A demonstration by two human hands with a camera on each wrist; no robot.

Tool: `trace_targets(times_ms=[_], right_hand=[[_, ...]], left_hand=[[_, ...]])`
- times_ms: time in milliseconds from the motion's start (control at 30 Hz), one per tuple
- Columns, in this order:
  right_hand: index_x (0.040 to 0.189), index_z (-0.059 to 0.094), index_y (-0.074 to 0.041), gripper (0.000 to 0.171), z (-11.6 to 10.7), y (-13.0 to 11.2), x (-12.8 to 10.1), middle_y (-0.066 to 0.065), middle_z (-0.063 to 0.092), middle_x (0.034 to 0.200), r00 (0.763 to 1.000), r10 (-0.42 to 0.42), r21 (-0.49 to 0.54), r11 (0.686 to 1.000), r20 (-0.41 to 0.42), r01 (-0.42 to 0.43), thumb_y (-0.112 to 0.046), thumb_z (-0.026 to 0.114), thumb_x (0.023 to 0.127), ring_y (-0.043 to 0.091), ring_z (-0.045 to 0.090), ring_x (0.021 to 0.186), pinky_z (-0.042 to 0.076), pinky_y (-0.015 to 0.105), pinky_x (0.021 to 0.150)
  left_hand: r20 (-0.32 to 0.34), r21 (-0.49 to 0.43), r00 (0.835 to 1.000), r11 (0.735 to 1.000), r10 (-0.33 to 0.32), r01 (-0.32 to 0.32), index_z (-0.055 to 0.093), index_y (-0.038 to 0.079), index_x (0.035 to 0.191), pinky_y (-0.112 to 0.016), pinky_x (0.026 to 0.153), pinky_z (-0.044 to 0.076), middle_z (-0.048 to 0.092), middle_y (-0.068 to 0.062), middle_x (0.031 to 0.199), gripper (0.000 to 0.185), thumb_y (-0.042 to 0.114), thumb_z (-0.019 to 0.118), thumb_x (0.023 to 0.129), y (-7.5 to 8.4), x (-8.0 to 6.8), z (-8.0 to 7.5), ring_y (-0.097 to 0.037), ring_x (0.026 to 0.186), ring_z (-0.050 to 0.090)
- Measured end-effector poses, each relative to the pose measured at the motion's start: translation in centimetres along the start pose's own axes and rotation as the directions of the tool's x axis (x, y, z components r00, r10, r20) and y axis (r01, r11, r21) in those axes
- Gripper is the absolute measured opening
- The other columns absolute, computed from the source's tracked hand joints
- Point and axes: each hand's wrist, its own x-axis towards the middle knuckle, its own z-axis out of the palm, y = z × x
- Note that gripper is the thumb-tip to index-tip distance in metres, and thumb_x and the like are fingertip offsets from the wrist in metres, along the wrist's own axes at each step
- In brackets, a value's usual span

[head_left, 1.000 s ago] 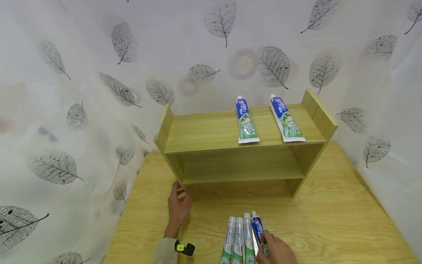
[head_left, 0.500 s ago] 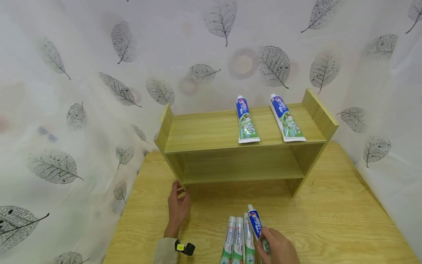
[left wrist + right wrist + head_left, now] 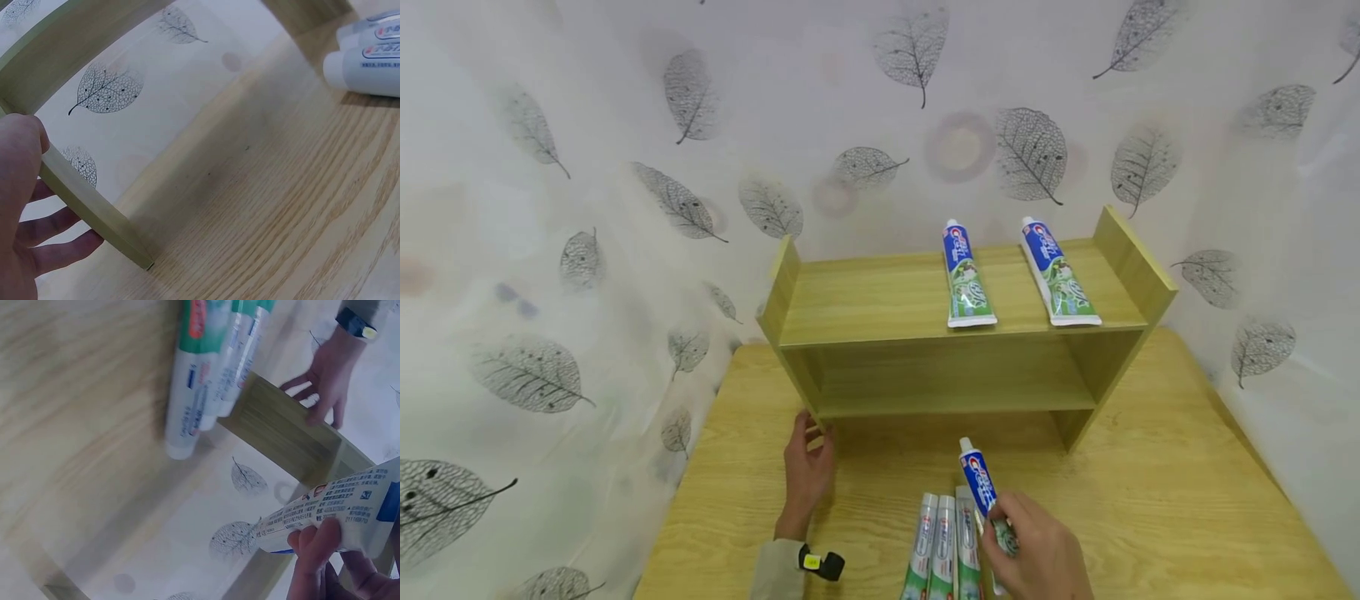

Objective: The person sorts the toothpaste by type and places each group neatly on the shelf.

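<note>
My right hand (image 3: pixel 1037 546) holds a blue, white and green toothpaste tube (image 3: pixel 977 483), cap pointing away, raised above the tabletop. In the right wrist view, thumb and fingers pinch the tube (image 3: pixel 331 506), its printed back showing; part of its tail end is covered. My left hand (image 3: pixel 808 479) grips the lower left side panel of a small wooden shelf (image 3: pixel 865 304), with the thumb on one face and fingers behind the panel (image 3: pixel 94 203) in the left wrist view. Beside the right hand, three white-and-green toothpaste tubes (image 3: pixel 943 542) lie side by side, caps toward the shelf.
On the shelf's upper board lie two blue-and-green tubes, one near the middle (image 3: pixel 967 279) and one to the right (image 3: pixel 1060 279). The shelf stands on a wooden table (image 3: pixel 1187 500). Behind it hangs a white leaf-patterned covering (image 3: pixel 880 100).
My right hand has lifted the blue-and-green tube off the table beside the others and moved it forward toward the shelf. The left hand has stayed on the side panel.
</note>
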Motion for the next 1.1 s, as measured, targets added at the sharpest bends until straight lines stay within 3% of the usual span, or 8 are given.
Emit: trace_targets(times_ms=[200, 533, 800, 1100], right_hand=[[0.083, 0.063, -0.021, 0.034, -1.3, -1.0, 1.8, -0.015, 0.062, 0.076, 0.999, 0.03, 0.026, 0.999, -0.012, -0.03, -0.002, 0.086, 0.067, -0.013, 0.043, 0.068, 0.039, 0.006, 0.053], [0.085, 0.067, -0.019, 0.026, -2.8, -2.1, 4.6, -0.013, 0.066, 0.08, 0.994, -0.052, 0.118, 0.991, -0.097, 0.064, -0.004, 0.082, 0.07, -0.01, 0.044, 0.066, 0.037, 0.007, 0.052], [0.086, 0.069, -0.019, 0.024, -4.1, -3.6, 6.5, -0.012, 0.069, 0.082, 0.995, -0.041, 0.154, 0.987, -0.094, 0.055, -0.004, 0.082, 0.073, -0.009, 0.048, 0.066, 0.04, 0.007, 0.053], [0.088, 0.071, -0.016, 0.013, -5.5, -5.1, 9.1, -0.006, 0.069, 0.084, 0.99, -0.091, 0.245, 0.963, -0.111, 0.116, -0.006, 0.077, 0.082, 0.001, 0.057, 0.068, 0.045, 0.008, 0.055]], left_hand=[[0.004, 0.011, 1.0, 1.0, -0.006, 0.006, 0.054, 0.015, 0.154, -0.039, 0.087, 0.067, 0.067, -0.019, 0.135, 0.043, 0.011, 0.063, 0.111, 0.2, 0.0, 0.0, -0.041, 0.119, 0.072], [-0.004, 0.017, 1.0, 1.0, -0.01, 0.01, 0.055, 0.015, 0.152, -0.039, 0.086, 0.067, 0.067, -0.019, 0.133, 0.042, 0.01, 0.062, 0.111, 0.0, 0.0, 0.0, -0.04, 0.118, 0.073], [0.003, 0.017, 1.0, 1.0, 0.001, -0.001, 0.055, 0.016, 0.152, -0.039, 0.085, 0.067, 0.068, -0.019, 0.133, 0.043, 0.009, 0.064, 0.111, -0.2, 0.0, 0.1, -0.042, 0.117, 0.074], [0.009, 0.027, 1.0, 0.999, -0.023, 0.023, 0.055, 0.019, 0.152, -0.037, 0.087, 0.066, 0.067, -0.016, 0.135, 0.041, 0.013, 0.063, 0.112, -0.1, 0.0, 0.0, -0.038, 0.12, 0.072]])
